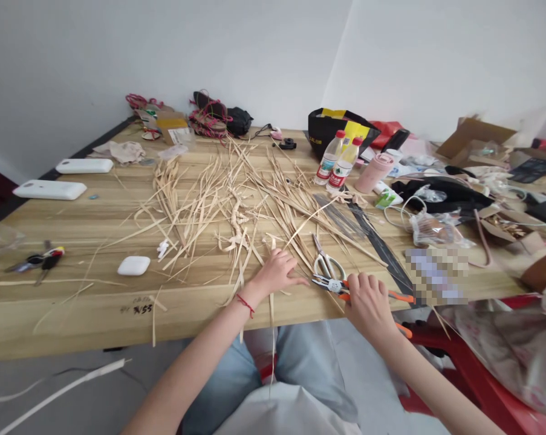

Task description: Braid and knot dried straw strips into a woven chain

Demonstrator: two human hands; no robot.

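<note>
My left hand (276,273), with a red string on its wrist, rests near the table's front edge on pale straw strips. Its thumb is stretched out toward the pliers, and the fingers bend over the strips. One strip (273,338) hangs from under this hand past the edge. My right hand (367,302) is closed on orange-handled pliers (331,284), whose jaws point left, close to my left thumb. Scissors with white handles (328,263) lie just behind the pliers. Beyond my left hand is a knotted woven straw piece (237,219) among loose straw strips (200,205).
Two bottles (340,172), a pink cup (375,172) and a black bag (340,130) stand at the back right. A white case (133,266) and keys (41,261) lie left. Another person's arm (545,269) is at the right edge, beside a red chair (476,368).
</note>
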